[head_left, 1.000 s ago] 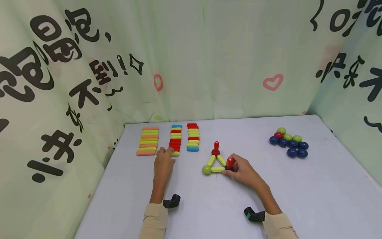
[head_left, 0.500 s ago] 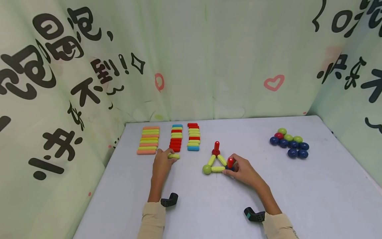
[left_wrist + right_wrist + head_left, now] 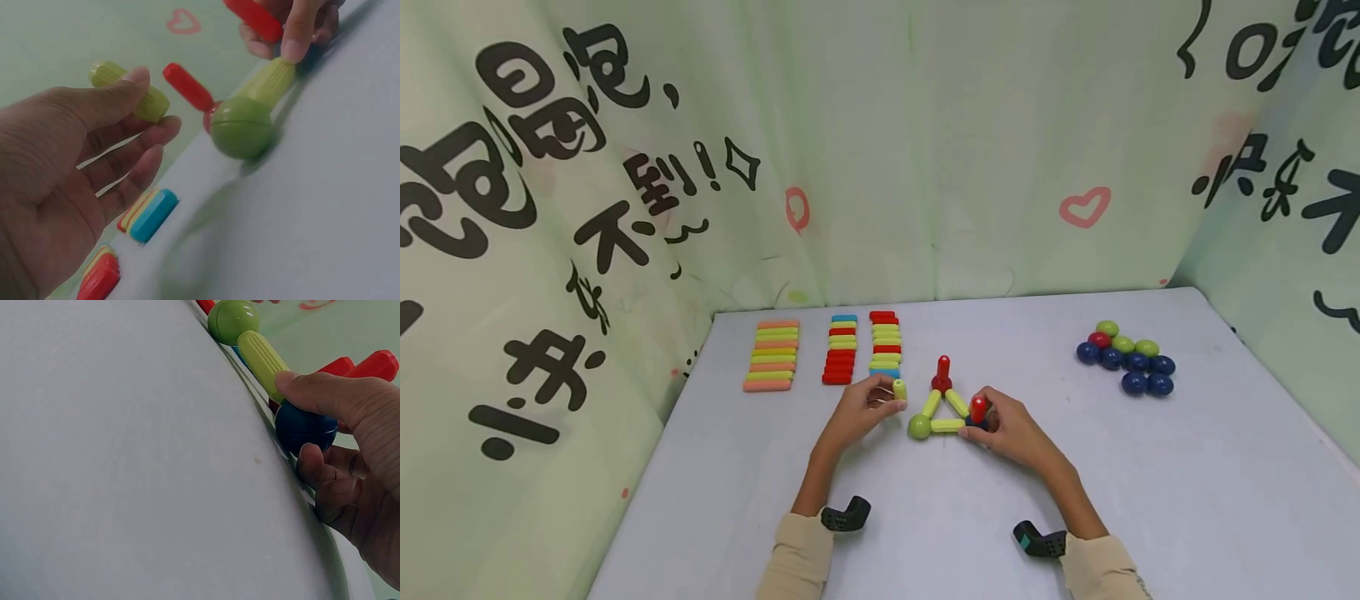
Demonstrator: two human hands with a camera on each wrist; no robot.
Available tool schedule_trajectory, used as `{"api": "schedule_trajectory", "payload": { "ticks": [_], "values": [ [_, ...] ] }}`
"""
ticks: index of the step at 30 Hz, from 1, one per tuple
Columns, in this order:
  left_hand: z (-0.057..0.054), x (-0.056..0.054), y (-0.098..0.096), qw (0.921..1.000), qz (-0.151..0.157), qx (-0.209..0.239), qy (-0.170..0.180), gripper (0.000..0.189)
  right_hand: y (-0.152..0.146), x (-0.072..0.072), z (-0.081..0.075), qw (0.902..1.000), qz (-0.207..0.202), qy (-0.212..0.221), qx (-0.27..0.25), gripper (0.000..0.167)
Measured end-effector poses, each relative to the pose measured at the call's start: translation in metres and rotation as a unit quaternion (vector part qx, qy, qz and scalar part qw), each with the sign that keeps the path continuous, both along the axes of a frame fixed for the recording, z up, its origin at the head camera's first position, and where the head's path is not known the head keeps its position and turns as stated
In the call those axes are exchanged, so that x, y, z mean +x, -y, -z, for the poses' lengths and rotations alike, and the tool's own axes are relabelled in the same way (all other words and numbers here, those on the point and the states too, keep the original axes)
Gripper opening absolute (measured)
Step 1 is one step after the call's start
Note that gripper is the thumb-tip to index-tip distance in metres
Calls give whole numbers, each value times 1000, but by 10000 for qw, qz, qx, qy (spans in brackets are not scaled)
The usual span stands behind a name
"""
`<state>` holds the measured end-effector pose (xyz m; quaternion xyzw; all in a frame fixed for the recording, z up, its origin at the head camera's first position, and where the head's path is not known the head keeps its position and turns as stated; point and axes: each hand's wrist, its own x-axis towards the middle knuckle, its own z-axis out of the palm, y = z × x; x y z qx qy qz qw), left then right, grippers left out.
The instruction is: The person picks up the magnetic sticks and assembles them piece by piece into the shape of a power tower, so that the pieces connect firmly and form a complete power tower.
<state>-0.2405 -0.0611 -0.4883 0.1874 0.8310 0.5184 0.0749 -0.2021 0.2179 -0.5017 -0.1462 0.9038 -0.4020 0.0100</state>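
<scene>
My left hand (image 3: 857, 414) pinches a yellow-green rod (image 3: 899, 389) between thumb and fingers, tilted up just left of a triangle of rods and balls. In the left wrist view, that rod (image 3: 103, 74) is raised near the triangle's green ball (image 3: 242, 128). Three yellow-green rods join a green ball (image 3: 919, 427), a red ball (image 3: 942, 383) and a blue ball (image 3: 306, 428). One red rod (image 3: 943, 367) stands up from the red ball, another red rod (image 3: 978, 407) from the blue one. My right hand (image 3: 1018, 429) grips the blue corner, thumb on the adjoining rod (image 3: 262, 362).
Behind the left hand lie three rows of rods: an orange and yellow-green row (image 3: 771, 356), a mostly red row (image 3: 839, 356) and a mixed row (image 3: 886, 340). Several blue, green and red balls (image 3: 1135, 362) sit at the back right. A printed curtain (image 3: 880, 150) borders the table.
My left hand has taken the yellow-green rod from the near end of the middle row and carried it right, turning it up beside the triangle. The right hand stays at the blue ball.
</scene>
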Motion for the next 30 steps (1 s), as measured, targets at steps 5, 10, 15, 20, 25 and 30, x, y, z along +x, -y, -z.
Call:
{"api": "schedule_trajectory", "payload": {
  "ticks": [5,10,15,20,25,30],
  "values": [
    [0,5,-17,9990,352,-225,-178,30,0,-1,0,10000,3,4,4,39],
    [3,7,-22,9956,526,-728,-255,29,0,-1,0,10000,-39,55,-36,40],
    [5,8,-23,9916,627,-1056,-397,27,-6,0,-2,9979,-174,602,-189,46],
    [9,9,-25,9878,642,-1335,-473,24,-31,0,-12,9894,53,1246,-741,48],
    [11,11,-27,9878,668,-1366,-332,24,-67,1,-22,9862,1568,-101,-523,35],
    [11,10,-29,9872,643,-1429,-298,23,-97,3,-28,9276,3539,-1109,444,34]
  ]
}}
